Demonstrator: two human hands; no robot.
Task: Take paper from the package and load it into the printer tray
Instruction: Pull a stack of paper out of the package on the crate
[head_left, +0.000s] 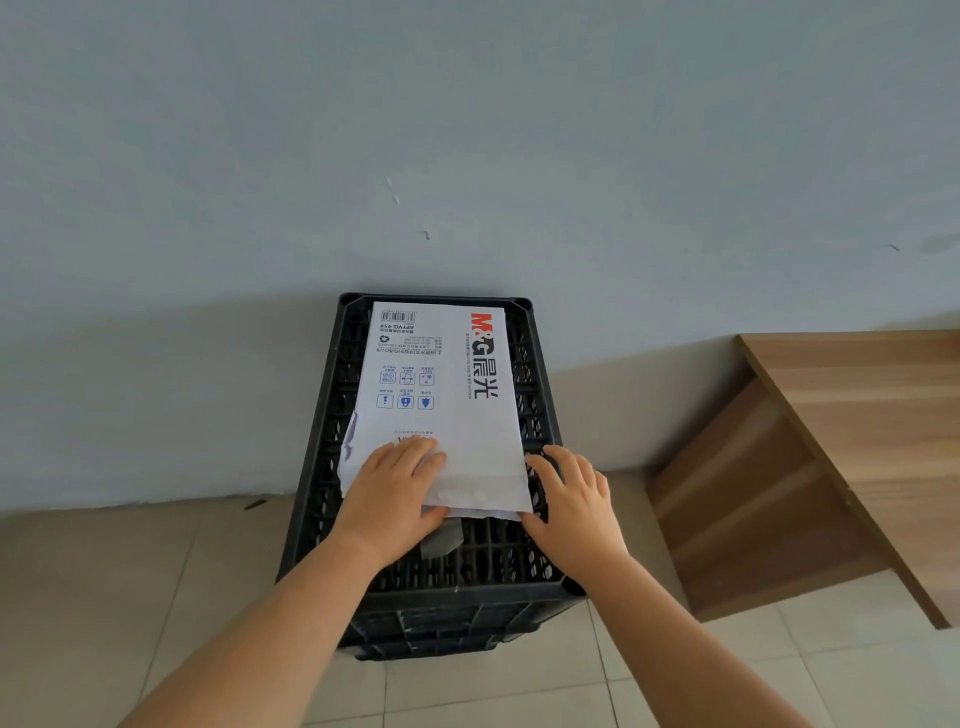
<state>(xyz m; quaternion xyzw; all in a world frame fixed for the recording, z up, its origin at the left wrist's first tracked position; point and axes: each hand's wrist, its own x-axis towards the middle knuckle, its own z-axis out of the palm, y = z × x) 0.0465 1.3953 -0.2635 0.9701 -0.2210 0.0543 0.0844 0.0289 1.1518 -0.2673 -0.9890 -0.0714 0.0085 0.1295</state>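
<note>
Near: left hand (396, 488) flat, fingers spread, pressing on near end of paper package (436, 395). Right hand (571, 501) open, fingers curved against package's right near edge. Package lying atop black crate (457, 603) on tiled floor (104, 597). Far: pale wall (467, 130); right, wooden furniture (831, 441).
</note>
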